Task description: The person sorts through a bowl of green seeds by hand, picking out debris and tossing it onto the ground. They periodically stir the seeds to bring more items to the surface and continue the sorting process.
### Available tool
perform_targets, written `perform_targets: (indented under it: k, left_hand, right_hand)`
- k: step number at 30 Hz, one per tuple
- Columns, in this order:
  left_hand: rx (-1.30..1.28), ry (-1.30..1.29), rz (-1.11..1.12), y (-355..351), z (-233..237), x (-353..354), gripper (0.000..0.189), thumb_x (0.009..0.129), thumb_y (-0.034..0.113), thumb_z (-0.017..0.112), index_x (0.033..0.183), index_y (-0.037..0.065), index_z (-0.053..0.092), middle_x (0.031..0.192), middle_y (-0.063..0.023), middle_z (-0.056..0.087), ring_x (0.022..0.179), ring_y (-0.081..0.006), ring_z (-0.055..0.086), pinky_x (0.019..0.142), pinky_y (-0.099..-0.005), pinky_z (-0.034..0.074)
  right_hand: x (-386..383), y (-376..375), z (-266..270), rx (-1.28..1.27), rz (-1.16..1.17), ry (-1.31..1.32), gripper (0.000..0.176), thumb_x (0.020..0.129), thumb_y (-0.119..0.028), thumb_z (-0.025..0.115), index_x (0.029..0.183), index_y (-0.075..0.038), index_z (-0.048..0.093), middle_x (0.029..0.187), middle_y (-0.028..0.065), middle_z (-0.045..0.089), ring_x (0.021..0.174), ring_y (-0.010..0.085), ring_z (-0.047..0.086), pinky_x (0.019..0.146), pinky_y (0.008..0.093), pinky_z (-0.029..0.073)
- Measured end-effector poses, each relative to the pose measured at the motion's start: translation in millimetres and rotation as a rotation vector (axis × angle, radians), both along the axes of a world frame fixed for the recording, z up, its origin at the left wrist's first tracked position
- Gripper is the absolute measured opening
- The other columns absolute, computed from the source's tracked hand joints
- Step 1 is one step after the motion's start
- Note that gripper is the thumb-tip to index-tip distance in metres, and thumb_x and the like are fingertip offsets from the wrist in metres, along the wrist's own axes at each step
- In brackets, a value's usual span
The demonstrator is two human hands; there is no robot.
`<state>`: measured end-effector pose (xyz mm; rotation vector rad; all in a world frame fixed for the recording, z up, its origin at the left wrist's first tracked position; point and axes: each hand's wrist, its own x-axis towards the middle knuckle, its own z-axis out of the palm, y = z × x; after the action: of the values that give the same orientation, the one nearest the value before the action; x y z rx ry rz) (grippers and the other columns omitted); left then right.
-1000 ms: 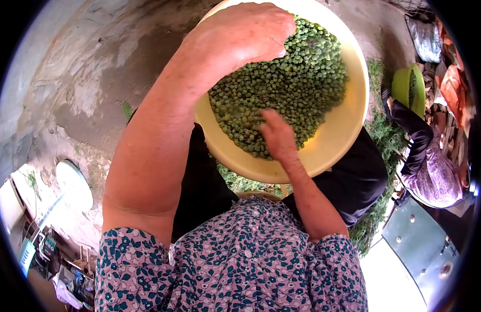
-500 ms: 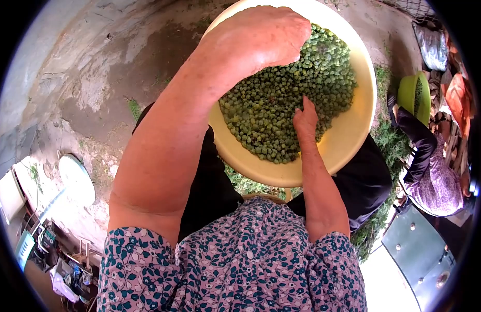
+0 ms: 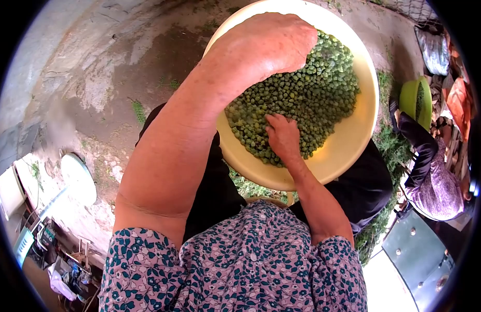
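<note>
A large pale yellow basin (image 3: 349, 151) is tilted over my lap, holding a thick layer of small round green berries (image 3: 313, 104). My left hand (image 3: 284, 41) is raised over the basin's far part, close to the camera. Its back faces me and the hand looks closed like a fist; the fingertips and anything in them are hidden. Lower down, my right hand (image 3: 283, 136) rests on the near side of the berries. Its fingers are loosely bent and slightly apart, with the tips touching the berries.
On the right sits another person in a purple patterned top (image 3: 438, 192), beside a green basin (image 3: 417, 101) and stacked wood (image 3: 448, 140). A greenish panel (image 3: 417, 249) is at lower right. A round pale disc (image 3: 77, 179) and clutter (image 3: 63, 275) lie at left, near a wall (image 3: 53, 67).
My right hand has moved left across the berries, and its stretched finger is now bent. My left hand has shifted slightly right and down in view, staying above the basin.
</note>
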<state>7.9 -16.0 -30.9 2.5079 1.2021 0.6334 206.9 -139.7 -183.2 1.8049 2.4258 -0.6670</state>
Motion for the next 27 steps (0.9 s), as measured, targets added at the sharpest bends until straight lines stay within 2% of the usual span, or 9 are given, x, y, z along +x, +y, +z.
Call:
perform_targets:
  k: [1,3,4,6,10,13,20,24,27]
  left_hand:
    - [0.022,-0.012,-0.014,0.4,-0.2,-1.4,0.03,0.078,0.021,0.06,0.098,-0.001,0.058,0.094,-0.0139,0.059,0.096,-0.0304,0.055,0.085,-0.0391,0.043]
    - [0.042,-0.023,-0.025,-0.2,6.5,-2.1,0.03,0.078,0.021,0.06,0.098,-0.001,0.058,0.094,-0.0139,0.059,0.096,-0.0304,0.055,0.085,-0.039,0.043]
    - [-0.11,0.053,0.016,1.2,11.4,-0.1,0.029,0.079,0.021,0.06,0.098,-0.001,0.058,0.094,-0.0139,0.059,0.096,-0.0304,0.055,0.085,-0.0389,0.043]
    - [-0.262,0.13,0.057,-0.1,18.4,1.1,0.029,0.079,0.022,0.059,0.098,-0.001,0.058,0.095,-0.0139,0.059,0.096,-0.0304,0.055,0.086,-0.0387,0.043]
    - [-0.224,0.169,0.072,-1.8,21.9,5.7,0.028,0.079,0.021,0.059,0.097,0.0,0.057,0.095,-0.0137,0.059,0.096,-0.0304,0.054,0.085,-0.0383,0.042]
    - [-0.235,0.164,0.079,-3.4,24.0,3.1,0.027,0.079,0.02,0.059,0.098,0.001,0.056,0.095,-0.0134,0.059,0.095,-0.0304,0.054,0.084,-0.0379,0.042]
    - [-0.247,-0.004,0.028,-4.0,20.8,-1.2,0.025,0.077,0.017,0.06,0.096,0.001,0.055,0.092,-0.0136,0.058,0.091,-0.0309,0.054,0.081,-0.0381,0.042]
    - [-0.28,0.069,0.075,-1.7,23.8,5.0,0.024,0.077,0.018,0.06,0.093,0.001,0.055,0.09,-0.0134,0.058,0.09,-0.0306,0.054,0.079,-0.0386,0.043]
    - [-0.267,0.04,0.058,-1.7,19.0,5.2,0.021,0.076,0.018,0.06,0.089,0.001,0.055,0.086,-0.0127,0.058,0.088,-0.0302,0.055,0.078,-0.0389,0.043]
  right_hand:
    - [0.6,0.4,-1.5,0.0,0.003,0.001,0.029,0.08,-0.011,0.061,0.108,-0.017,0.059,0.115,0.0032,0.054,0.099,0.032,0.051,0.076,0.0437,0.046]
    - [4.5,0.9,-5.6,0.063,-0.11,0.261,0.019,0.078,-0.012,0.062,0.096,-0.007,0.066,0.104,0.0093,0.062,0.089,0.0291,0.059,0.077,0.0384,0.047]
    - [4.8,4.1,-7.3,0.063,-0.108,0.262,0.019,0.078,-0.012,0.062,0.096,-0.007,0.066,0.104,0.0093,0.062,0.089,0.0291,0.059,0.077,0.0384,0.047]
    - [2.6,17.9,-12.7,0.185,-0.307,0.505,0.012,0.079,-0.013,0.062,0.086,-0.004,0.067,0.083,0.0098,0.064,0.069,0.0285,0.061,0.066,0.0383,0.049]
    - [-3.0,50.1,-22.5,-0.002,-0.565,0.401,0.018,0.078,-0.016,0.062,0.09,-0.004,0.069,0.081,0.0135,0.066,0.069,0.0287,0.062,0.064,0.0389,0.049]
    - [-9.5,63.6,-41.0,0.057,-0.584,0.329,0.019,0.078,-0.019,0.062,0.091,-0.007,0.07,0.08,0.0131,0.066,0.071,0.0285,0.063,0.064,0.0397,0.049]
    - [-33.6,78.2,-35.4,-0.079,-0.733,0.114,0.021,0.077,-0.025,0.066,0.092,-0.011,0.07,0.091,0.0132,0.065,0.083,0.0328,0.062,0.068,0.045,0.049]
    - [-38.0,82.0,-40.1,-0.049,-0.748,0.054,0.02,0.077,-0.025,0.067,0.089,-0.01,0.07,0.087,0.0132,0.066,0.081,0.0321,0.062,0.067,0.045,0.049]
    - [-27.3,83.3,-53.2,-0.045,-0.795,0.146,0.02,0.075,-0.025,0.068,0.086,-0.008,0.07,0.084,0.014,0.065,0.076,0.0324,0.062,0.067,0.0439,0.049]
